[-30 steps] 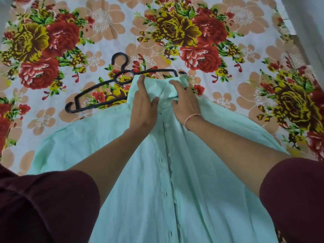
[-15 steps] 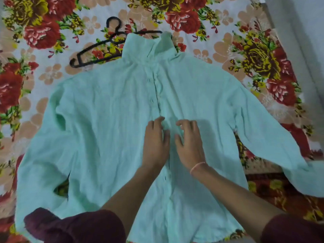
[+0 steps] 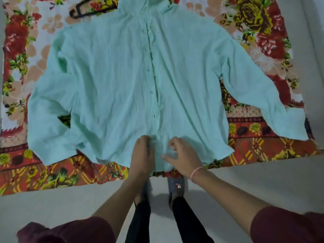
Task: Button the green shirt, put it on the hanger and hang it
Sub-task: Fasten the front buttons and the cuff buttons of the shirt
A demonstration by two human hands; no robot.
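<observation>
At green shirt [image 3: 105, 85] hem: left hand [image 3: 142, 155] flat, fingers [image 3: 144, 143] together; right hand [image 3: 184, 155] pinching it.

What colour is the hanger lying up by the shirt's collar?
Black. The hanger shows in the head view, partly hidden by the shirt.

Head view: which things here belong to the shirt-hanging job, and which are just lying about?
Job:
- shirt, spread flat
- hanger, beyond its collar
- left hand and right hand, at the hem

Just there:
- bedsheet
- shoe
- floor
</observation>
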